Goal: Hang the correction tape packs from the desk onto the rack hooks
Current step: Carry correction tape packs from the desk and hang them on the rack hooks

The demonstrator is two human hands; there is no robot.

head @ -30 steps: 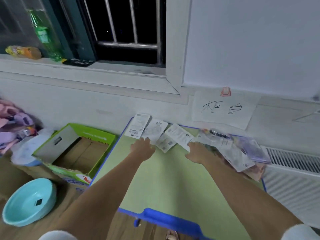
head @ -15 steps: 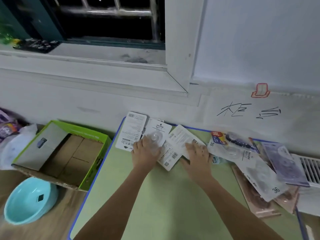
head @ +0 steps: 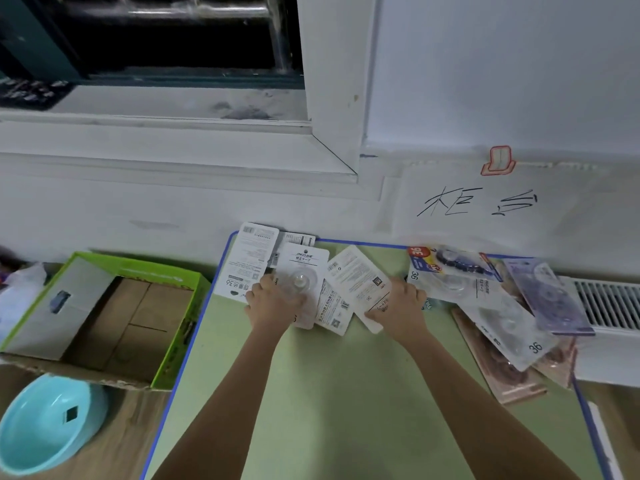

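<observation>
Pale green tabletop with blue edging (head: 311,393), set against a white wall below a window. White card-backed correction tape packs (head: 356,278) lie fanned and overlapping along the far edge toward the far-left corner; a second loose heap of clear-blister packs with purple and pinkish cards (head: 502,317) sprawls along the right edge. The left hand (head: 273,306) rests on the pack with a clear blister dome (head: 303,271), fingers curled over its lower part, so its grip appears to be closing on that pack. The right hand (head: 401,310) holds the near end of a tilted white pack (head: 360,282), thumb at its lower corner. No rack or hooks appear in view, and no pack is seen hung. Judged from this, the task is at its start: the person is at the picking-up step, every visible pack is on the tabletop, and all hanging remains to be done. Beside the left edge, off the tabletop, stand an open green cardboard box (head: 114,317) and a light blue plastic bowl (head: 48,424) on the wooden floor.
</observation>
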